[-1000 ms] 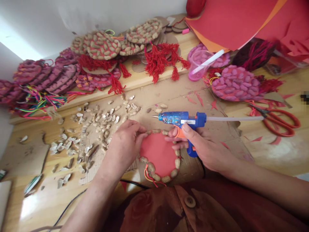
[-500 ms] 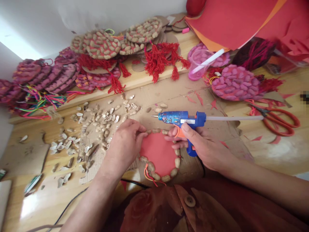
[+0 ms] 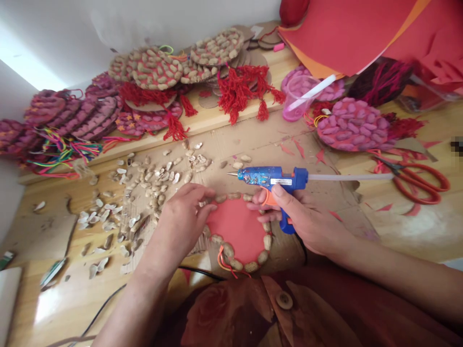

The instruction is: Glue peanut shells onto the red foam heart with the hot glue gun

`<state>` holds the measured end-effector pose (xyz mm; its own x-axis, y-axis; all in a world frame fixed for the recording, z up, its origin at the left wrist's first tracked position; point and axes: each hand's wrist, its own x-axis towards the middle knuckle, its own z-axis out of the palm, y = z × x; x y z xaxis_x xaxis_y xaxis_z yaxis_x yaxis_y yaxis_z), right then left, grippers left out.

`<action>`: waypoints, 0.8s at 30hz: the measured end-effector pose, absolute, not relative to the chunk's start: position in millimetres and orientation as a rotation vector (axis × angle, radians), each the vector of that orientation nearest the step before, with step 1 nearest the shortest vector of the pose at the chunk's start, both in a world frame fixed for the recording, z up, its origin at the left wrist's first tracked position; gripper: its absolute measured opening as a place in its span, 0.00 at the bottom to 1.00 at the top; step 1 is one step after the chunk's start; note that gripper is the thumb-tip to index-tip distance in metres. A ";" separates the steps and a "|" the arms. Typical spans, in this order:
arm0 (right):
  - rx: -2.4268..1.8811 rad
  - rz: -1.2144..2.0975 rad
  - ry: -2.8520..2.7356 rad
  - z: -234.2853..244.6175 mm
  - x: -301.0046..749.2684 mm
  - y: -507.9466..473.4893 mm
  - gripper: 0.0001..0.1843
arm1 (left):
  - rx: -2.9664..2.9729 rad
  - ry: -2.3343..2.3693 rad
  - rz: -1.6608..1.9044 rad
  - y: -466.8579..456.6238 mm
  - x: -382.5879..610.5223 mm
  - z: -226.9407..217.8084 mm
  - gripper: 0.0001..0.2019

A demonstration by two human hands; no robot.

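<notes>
A round red disc (image 3: 235,224) rimmed with peanut shells (image 3: 266,242) lies on cardboard in front of me, an orange cord (image 3: 223,260) at its near left edge. My left hand (image 3: 188,212) is at the disc's upper left rim, thumb and fingers bent around a pale peanut shell, mostly hidden by them. In my right hand (image 3: 289,207) is a blue glue gun (image 3: 260,176), gripped by the handle with a finger at the orange trigger. Its metal nozzle points left above the disc's far edge, and a long glue stick (image 3: 347,177) sticks out behind.
Loose peanut shells (image 3: 155,193) lie scattered on the left. Red-handled scissors (image 3: 419,180) and a pink peanut-covered disc (image 3: 354,124) are at right. Finished discs with red tassels (image 3: 235,91) line the back, beside a pink cup (image 3: 294,99). A black cord (image 3: 104,303) crosses the near left.
My left hand has drawn slightly left and its fingertips have pulled back from the disc's far rim. My right hand and the glue gun are almost unmoved.
</notes>
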<state>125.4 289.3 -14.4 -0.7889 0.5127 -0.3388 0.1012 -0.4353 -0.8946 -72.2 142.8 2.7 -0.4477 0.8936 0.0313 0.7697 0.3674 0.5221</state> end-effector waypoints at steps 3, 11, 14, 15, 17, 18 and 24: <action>-0.876 2.302 -1.502 -13.6 125.1 289.5 0.19 | 1.452 2.408 0.731 140.5 -69.1 0.2 0.07; -0.878 2.305 -1.496 -14.0 124.5 288.7 0.19 | 1.432 2.423 0.714 144.5 -66.3 -1.6 0.06; -0.889 2.300 -1.495 -13.5 124.4 288.6 0.20 | 1.436 2.424 0.711 144.8 -66.8 -1.4 0.06; -0.893 2.298 -1.492 -13.0 124.2 288.6 0.20 | 1.437 2.425 0.710 144.9 -67.0 -1.4 0.06; -0.902 2.301 -1.485 -11.9 123.8 288.7 0.20 | 1.442 2.423 0.704 145.1 -67.4 -1.2 0.06; -0.903 2.304 -1.485 -11.4 123.7 288.9 0.20 | 1.445 2.421 0.701 145.2 -67.5 -1.0 0.06; -0.887 2.318 -1.483 -12.3 123.9 289.5 0.20 | 1.409 2.389 0.767 145.8 -65.5 1.0 0.07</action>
<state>123.9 289.5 -12.3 -0.7835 0.5083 -0.3574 0.1113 -0.4510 -0.8855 -65.5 145.8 1.0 -0.4944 0.8683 0.0401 0.7295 0.3893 0.5624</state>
